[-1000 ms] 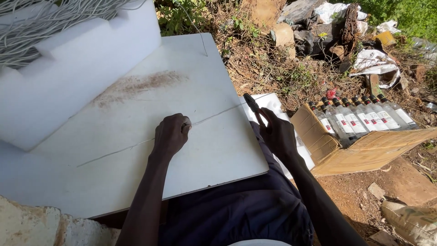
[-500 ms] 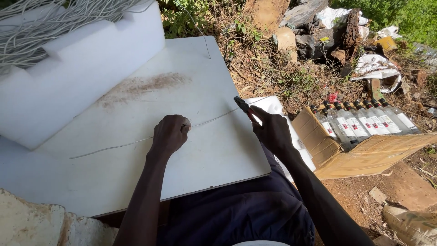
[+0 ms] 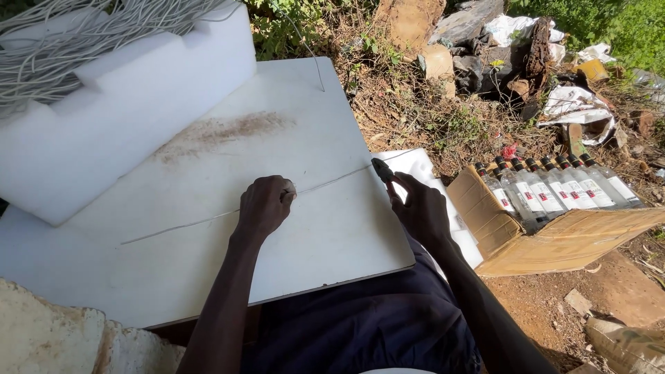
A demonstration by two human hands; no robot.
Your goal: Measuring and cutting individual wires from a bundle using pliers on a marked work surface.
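While seated with a white board (image 3: 208,228) across the lap, a person works a thin grey wire (image 3: 180,226) laid flat on it. The left hand (image 3: 264,206) is curled into a fist near the board's middle, fingers (image 3: 285,196) closed and pinching the wire down. Just off the right edge, the right hand (image 3: 421,208) has its fingers clamped around dark pliers (image 3: 382,170), whose tip meets the same wire. The wire runs in a shallow line from the lower left of the board, through both hands, and on past the pliers. Beside the right arm sits an open cardboard box (image 3: 568,239) holding a row of clear bottles (image 3: 547,187) with dark caps. Farther back, a white foam block (image 3: 131,104) rests on the board's far left side, a bundle of grey wires (image 3: 76,34) lying above it. Beyond are dry weeds, stones and scattered litter (image 3: 575,104).
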